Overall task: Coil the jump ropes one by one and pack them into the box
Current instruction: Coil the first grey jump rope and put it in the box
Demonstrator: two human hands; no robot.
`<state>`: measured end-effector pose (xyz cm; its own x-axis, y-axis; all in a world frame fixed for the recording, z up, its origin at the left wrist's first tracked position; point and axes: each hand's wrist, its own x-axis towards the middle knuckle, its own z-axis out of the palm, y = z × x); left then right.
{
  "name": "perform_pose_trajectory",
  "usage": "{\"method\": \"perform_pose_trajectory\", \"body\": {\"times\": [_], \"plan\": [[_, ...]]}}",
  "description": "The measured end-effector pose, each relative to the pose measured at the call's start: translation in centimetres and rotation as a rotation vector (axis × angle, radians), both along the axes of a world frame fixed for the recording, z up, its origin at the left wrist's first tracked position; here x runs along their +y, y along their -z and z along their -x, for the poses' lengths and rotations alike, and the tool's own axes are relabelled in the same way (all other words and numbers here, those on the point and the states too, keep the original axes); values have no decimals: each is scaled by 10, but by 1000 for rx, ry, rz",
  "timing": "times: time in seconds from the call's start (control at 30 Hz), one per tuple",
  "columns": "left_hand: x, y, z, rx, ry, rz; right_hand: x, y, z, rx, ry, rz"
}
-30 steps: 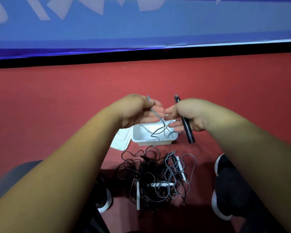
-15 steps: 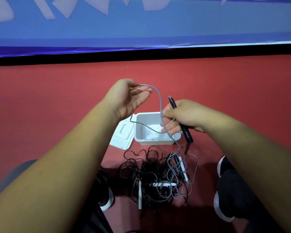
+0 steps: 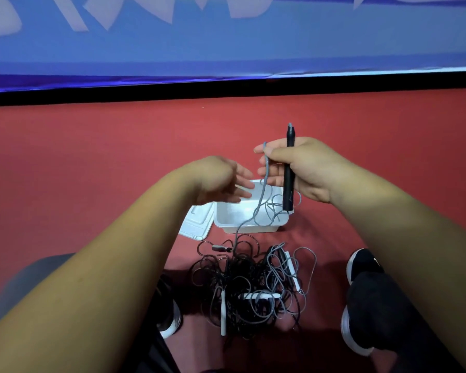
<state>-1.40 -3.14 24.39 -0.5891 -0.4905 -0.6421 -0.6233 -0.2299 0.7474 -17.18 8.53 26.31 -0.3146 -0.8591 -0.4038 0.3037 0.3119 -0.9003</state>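
A blue banner (image 3: 226, 44) fills the top of the view, and below it a red floor (image 3: 92, 162) stretches down to the seated person's legs. Both bare forearms reach forward over the floor. A tangled pile of jump ropes (image 3: 250, 281), black and grey cords with a few white handles (image 3: 223, 313) among them, lies on the floor between the feet, and a black shoe (image 3: 362, 265) sits just to its right. Just beyond the pile stands the open white box (image 3: 248, 228), with its lid (image 3: 195, 224) lying flat against its left side. The right hand (image 3: 304, 170) is raised above the box, its fingers wrapped round an upright black handle (image 3: 288, 189) while thumb and forefinger pinch a bend of grey cord (image 3: 264, 184). That cord hangs down across the box and runs on into the pile; a few of its loops dangle over the box opening, though whether they rest inside cannot be told. The left hand (image 3: 218, 181) is blurred, with its fingers loosely spread and nothing in them. It is above the box's far left corner, near the right hand but not touching it.
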Motion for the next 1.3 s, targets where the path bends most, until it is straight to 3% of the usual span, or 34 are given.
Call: {"method": "perform_pose_trajectory", "body": {"times": [0.1,0.17,0.37,0.47,0.53,0.67,0.73,0.93,1.13,1.2,1.3], "plan": [[12,2,-4,-162,483,103,-1,-9,6,-135,123,52],[19,5,-5,-183,627,114,-1,-13,13,-226,215,87],[16,10,-4,-122,610,211,-3,-13,32,-555,529,191],[11,8,-7,-91,539,135,-5,-7,40,-613,630,184],[13,5,-6,-50,443,42,-5,-4,41,-523,566,68],[15,-5,-1,61,195,-149,1,10,34,77,119,-339],[14,-11,1,114,41,-226,6,17,26,222,-64,-423],[2,-18,5,245,-379,-421,18,24,4,107,-333,-366],[-1,-17,5,295,-518,-405,21,11,0,-69,-360,-226],[-1,-17,4,268,-511,-344,21,12,-1,-41,-362,-225],[-2,-17,-3,-58,-261,4,20,14,-1,5,-400,-222]]}}
